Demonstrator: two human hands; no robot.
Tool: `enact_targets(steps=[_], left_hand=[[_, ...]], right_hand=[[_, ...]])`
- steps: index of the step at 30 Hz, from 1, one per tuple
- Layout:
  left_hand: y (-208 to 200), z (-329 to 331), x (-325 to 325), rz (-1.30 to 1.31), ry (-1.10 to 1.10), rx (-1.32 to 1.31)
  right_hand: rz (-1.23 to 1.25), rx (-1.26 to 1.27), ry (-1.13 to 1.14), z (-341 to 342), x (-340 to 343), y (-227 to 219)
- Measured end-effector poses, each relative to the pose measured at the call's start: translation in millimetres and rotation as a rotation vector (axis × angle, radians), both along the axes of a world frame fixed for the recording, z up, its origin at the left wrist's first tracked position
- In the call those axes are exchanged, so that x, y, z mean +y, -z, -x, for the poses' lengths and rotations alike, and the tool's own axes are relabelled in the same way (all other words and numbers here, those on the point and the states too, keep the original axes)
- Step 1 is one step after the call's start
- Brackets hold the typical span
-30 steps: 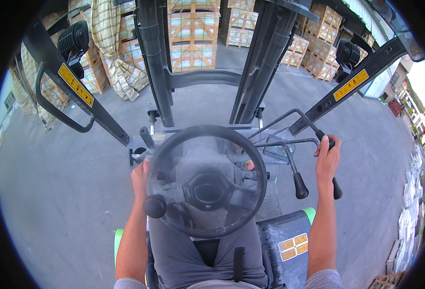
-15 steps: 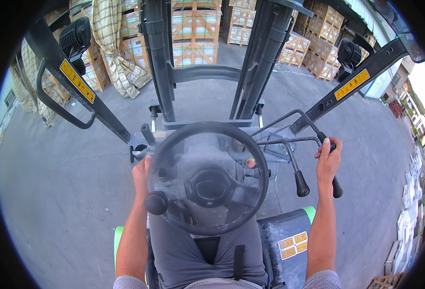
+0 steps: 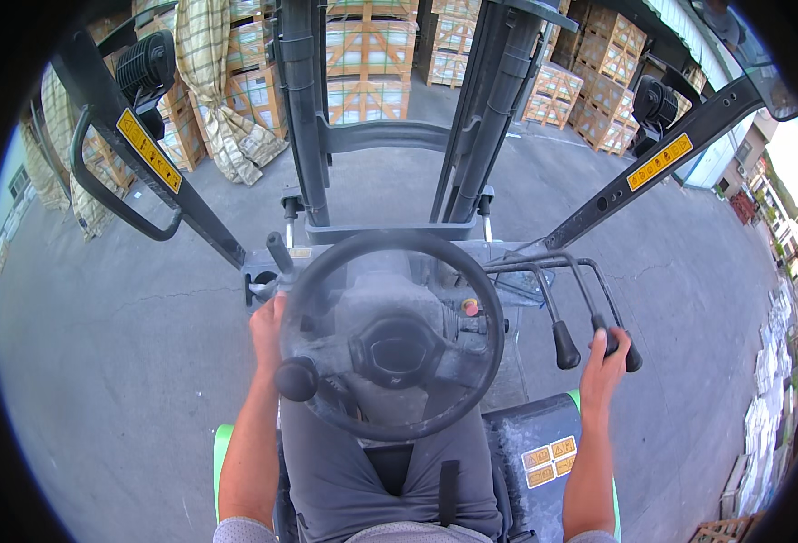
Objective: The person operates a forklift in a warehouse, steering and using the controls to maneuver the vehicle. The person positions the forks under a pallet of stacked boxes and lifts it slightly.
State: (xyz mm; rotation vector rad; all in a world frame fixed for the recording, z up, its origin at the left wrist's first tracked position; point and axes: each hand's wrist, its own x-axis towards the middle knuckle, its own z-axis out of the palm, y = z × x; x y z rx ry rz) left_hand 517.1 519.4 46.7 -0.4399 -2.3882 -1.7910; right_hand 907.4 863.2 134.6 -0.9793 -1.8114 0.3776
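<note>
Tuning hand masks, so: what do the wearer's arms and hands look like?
Left hand and right hand: no gloves. Forearms uncovered; no watch or bracelet visible. Short, light-grey sleeves, finely patterned, at the lower edge. Rings: can't tell.

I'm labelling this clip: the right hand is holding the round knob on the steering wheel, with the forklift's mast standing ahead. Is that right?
Not quite: the head view shows the right hand on a black lever knob right of the steering wheel, not on the round knob. The mast does stand ahead.

Downward-forward head view, rim unclear
</note>
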Motion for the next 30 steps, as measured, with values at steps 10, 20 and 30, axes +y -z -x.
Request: enact_targets(steps=[10,20,30], left_hand=[[2.8,4.0,0.4,0.045,-0.035,0.020],[-0.6,4.5,2.0,-0.002,0.004,-0.025],[-6.9,2.7,-2.2,0.047,-0.008,0.011]], right_hand=[[-0.348,-0.016,-0.258,19.3,-50.0,13.3],[-0.148,0.091,-0.257,11.0,-55.2,74.2],[-0.135,0.066,-0.252,-2.1,-66.9,92.2]])
